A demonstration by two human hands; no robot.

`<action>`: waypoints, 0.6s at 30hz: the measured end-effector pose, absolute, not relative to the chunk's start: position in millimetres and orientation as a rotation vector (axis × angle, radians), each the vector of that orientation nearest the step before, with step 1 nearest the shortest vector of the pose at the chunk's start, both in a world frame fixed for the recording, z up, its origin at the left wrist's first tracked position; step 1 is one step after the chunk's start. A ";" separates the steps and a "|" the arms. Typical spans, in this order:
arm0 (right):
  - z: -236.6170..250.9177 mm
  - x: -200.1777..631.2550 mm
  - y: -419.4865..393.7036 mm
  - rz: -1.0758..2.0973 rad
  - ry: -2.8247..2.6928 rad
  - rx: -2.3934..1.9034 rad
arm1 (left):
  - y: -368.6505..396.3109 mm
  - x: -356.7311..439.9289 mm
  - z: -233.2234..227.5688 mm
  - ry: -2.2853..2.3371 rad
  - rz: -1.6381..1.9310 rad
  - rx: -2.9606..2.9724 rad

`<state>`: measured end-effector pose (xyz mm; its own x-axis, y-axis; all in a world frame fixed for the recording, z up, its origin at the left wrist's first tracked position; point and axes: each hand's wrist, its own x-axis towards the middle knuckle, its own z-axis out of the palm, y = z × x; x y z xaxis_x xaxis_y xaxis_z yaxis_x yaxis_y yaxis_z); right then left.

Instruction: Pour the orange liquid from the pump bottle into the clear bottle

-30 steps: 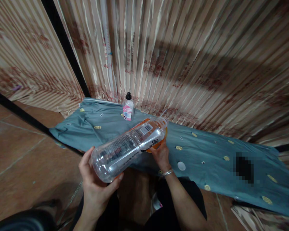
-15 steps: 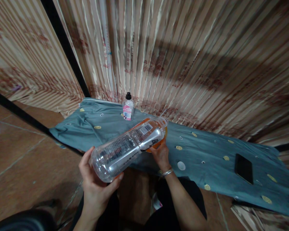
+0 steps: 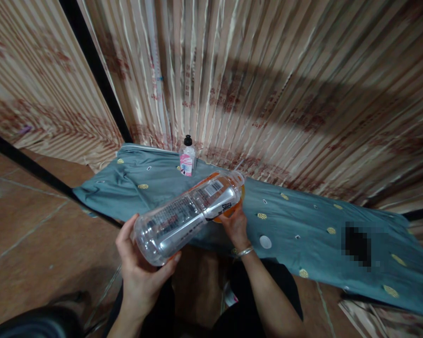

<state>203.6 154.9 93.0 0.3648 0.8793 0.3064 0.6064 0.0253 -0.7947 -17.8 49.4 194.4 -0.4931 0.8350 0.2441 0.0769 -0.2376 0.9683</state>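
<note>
Holding a large clear plastic bottle [image 3: 186, 213] between both hands, we keep it tipped on a slant, its base toward us and its neck pointing away. Our left hand [image 3: 141, 272] cups the base, thumb up along the near left side and fingers [image 3: 169, 263] curled under the bottom edge, so the grip is closed on the bottle. Our right hand [image 3: 235, 227] is at the far end, under the neck, and it is pressed against an orange object [image 3: 229, 211] that shows just below the bottle's shoulder; the bottle hides the fingers there, so we cannot tell how tightly they close or just what they pinch. A thin bracelet [image 3: 245, 252] circles our right wrist.

A printed label with a barcode wraps the upper half of the bottle, and the body looks empty and transparent. Below and beyond our hands lies a teal cloth [image 3: 303, 234] dotted with small yellow motifs. Just to the right of our right wrist, a small white round disc [image 3: 265, 242] rests on that cloth. Beyond the bottle's neck, well apart from both hands, a small bottle with a black cap and pink label [image 3: 187, 157] stands upright near the cloth's far edge. Behind it hangs a striped, shiny curtain [image 3: 268, 84]. To the left of our left hand is reddish tiled floor [image 3: 38, 225].
</note>
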 end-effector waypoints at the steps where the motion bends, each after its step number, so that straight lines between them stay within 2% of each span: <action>1: 93.6 203.3 154.6 0.364 -1.334 -1.681 | 49.5 -17.7 194.4 1.461 1.789 1.116; 18: 94.4 202.7 155.5 0.366 -1.324 -1.673 | 51.9 -14.6 198.8 1.382 1.810 1.107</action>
